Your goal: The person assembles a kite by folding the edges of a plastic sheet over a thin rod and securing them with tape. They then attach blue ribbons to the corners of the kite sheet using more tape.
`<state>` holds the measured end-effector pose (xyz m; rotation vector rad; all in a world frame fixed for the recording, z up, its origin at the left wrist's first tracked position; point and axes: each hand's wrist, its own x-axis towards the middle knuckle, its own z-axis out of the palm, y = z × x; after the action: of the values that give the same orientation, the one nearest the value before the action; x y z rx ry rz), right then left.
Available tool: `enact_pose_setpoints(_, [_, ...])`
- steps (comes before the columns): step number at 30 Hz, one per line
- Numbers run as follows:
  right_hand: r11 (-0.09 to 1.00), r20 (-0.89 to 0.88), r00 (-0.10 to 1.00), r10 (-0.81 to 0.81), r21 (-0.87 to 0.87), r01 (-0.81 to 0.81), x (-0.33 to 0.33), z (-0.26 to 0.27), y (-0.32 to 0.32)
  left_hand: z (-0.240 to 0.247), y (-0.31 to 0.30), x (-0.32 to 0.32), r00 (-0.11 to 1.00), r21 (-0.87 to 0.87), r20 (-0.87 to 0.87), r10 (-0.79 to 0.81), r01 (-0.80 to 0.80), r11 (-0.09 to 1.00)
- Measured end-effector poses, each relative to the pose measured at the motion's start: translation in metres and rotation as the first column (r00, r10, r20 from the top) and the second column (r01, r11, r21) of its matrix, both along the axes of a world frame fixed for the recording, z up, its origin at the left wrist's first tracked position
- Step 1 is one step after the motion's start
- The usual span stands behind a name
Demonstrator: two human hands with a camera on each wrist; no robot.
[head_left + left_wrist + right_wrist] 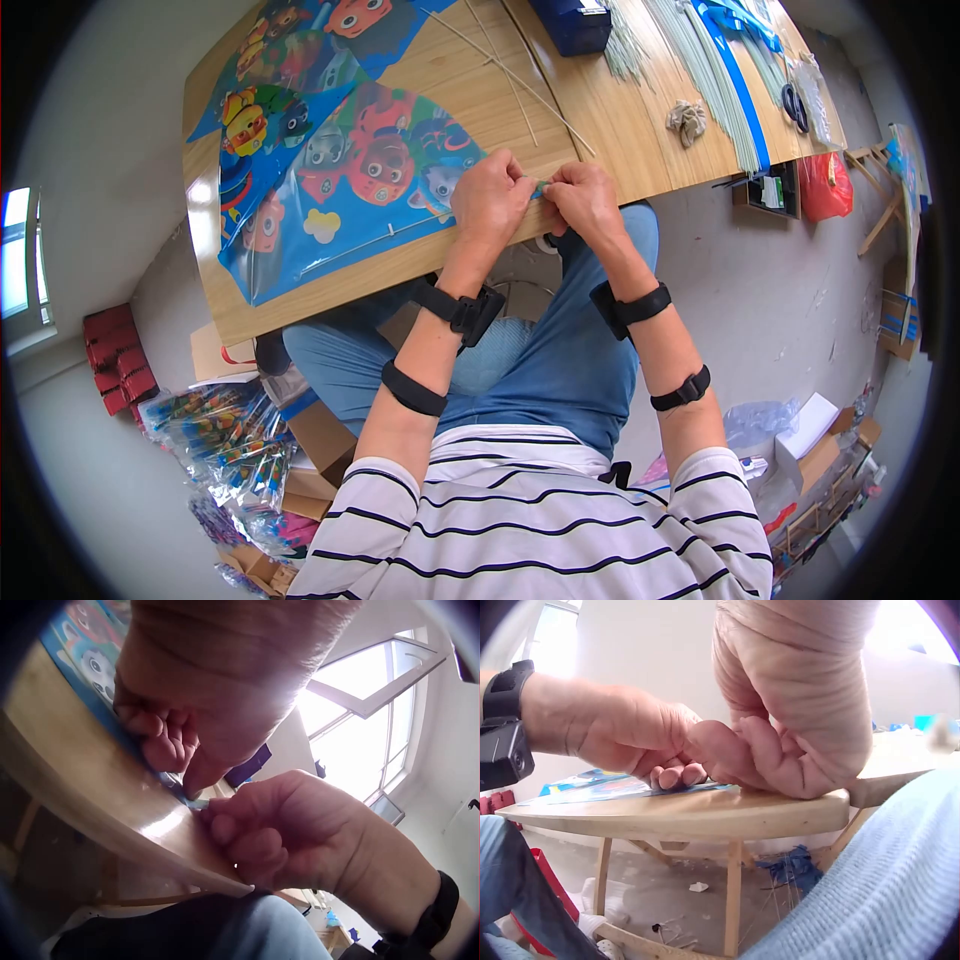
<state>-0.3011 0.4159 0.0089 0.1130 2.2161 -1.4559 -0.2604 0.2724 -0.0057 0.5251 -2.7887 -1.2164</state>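
Note:
A blue printed plastic sheet [380, 170] with cartoon figures lies on the wooden table [640, 150], a thin rod along its near edge. At the sheet's right corner, by the table's front edge, the left hand [490, 200] pinches the corner. Close beside it, the right hand [585, 203] pinches the tip of the same corner, a small green-blue bit showing between the hands. In the left wrist view the left hand [217, 682] and right hand [300, 832] nearly meet at the edge. The right wrist view shows curled fingers of the right hand [795, 705]; the pinched part is hidden.
Thin sticks [510, 75] lie behind the hands. Further right are a dark blue box [572, 25], bundled pale rods [715, 90], a blue ribbon [740, 90], a crumpled beige piece [687, 122] and scissors [795, 107]. A red bag [826, 188] stands beyond the table.

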Motion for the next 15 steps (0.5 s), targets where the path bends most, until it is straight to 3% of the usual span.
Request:
enact_pose_setpoints(5, [1.0, -0.017, 1.0, 0.005, 0.011, -0.004, 0.001, -0.001, 0.0, -0.003, 0.0, -0.001, 1.0, -0.055, -0.01, 0.003, -0.003, 0.999])
enact_pose_setpoints(15, [0.998, -0.001, 1.0, 0.003, 0.059, -0.003, 0.002, 0.004, 0.0, -0.001, -0.01, -0.001, 0.999, 0.111, 0.037, -0.017, 0.013, 0.994])
